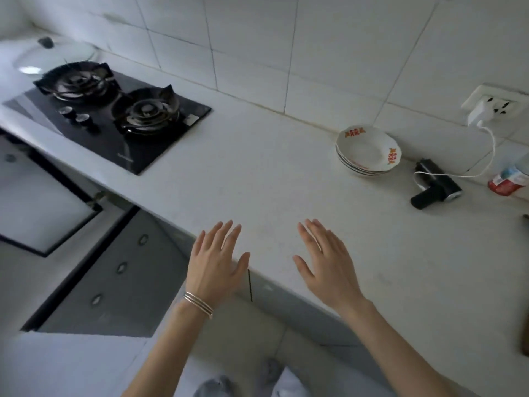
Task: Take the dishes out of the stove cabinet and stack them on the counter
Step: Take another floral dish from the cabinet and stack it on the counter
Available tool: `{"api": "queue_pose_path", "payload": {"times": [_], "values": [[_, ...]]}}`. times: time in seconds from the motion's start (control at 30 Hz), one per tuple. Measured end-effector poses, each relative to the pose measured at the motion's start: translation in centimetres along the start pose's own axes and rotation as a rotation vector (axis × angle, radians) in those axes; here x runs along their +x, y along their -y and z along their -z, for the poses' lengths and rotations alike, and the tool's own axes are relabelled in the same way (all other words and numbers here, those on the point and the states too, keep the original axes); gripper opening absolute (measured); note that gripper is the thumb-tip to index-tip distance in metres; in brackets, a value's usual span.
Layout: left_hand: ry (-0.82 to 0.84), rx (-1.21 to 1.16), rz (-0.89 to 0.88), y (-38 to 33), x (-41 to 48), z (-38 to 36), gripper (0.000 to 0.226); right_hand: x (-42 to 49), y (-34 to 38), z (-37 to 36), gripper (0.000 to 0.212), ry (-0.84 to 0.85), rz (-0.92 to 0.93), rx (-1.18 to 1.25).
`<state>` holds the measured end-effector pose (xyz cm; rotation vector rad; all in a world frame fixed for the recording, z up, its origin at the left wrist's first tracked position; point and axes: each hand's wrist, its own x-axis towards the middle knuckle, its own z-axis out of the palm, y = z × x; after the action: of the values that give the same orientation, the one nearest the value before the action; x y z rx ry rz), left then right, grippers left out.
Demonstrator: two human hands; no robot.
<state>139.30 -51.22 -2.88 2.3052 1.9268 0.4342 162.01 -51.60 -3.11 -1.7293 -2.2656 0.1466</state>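
Observation:
A stack of white dishes (pixel 367 151) with red and orange rim marks sits on the white counter (pixel 257 173), near the tiled wall at the right. My left hand (pixel 216 262) hovers over the counter's front edge, fingers straight and spread, holding nothing; bracelets ring its wrist. My right hand (pixel 326 260) is held flat above the counter beside it, fingers straight, also empty. Under the black two-burner gas stove (pixel 114 116) at the left, a cabinet door (pixel 37 207) stands swung open. What is inside the cabinet is hidden.
A glass pot lid (pixel 54 57) lies behind the stove. Right of the dishes are a black handheld device (pixel 435 183) on a white cable, a charger in a wall socket (pixel 492 106), and a red-and-white container (pixel 508 180). Grey lower cabinet fronts (pixel 114 273) run below the counter.

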Motion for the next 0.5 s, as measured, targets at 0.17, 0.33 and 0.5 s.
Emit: {"api": "queue_pose_path", "payload": {"times": [0.17,0.33,0.5], "values": [[-0.012,0.031,0.064,4.3,-5.9,1.5,0.054,-1.8,4.9,-1.8,0.06,0.079,0.127,-0.013],[-0.036,0.047,0.099,9.8,-12.4,4.0,0.049,-3.7,12.0,-3.8,0.053,0.105,0.189,0.014],[-0.046,0.084,0.118,16.7,-20.2,6.9,0.045,-6.8,21.7,-6.0,0.051,0.085,0.206,0.048]]}}
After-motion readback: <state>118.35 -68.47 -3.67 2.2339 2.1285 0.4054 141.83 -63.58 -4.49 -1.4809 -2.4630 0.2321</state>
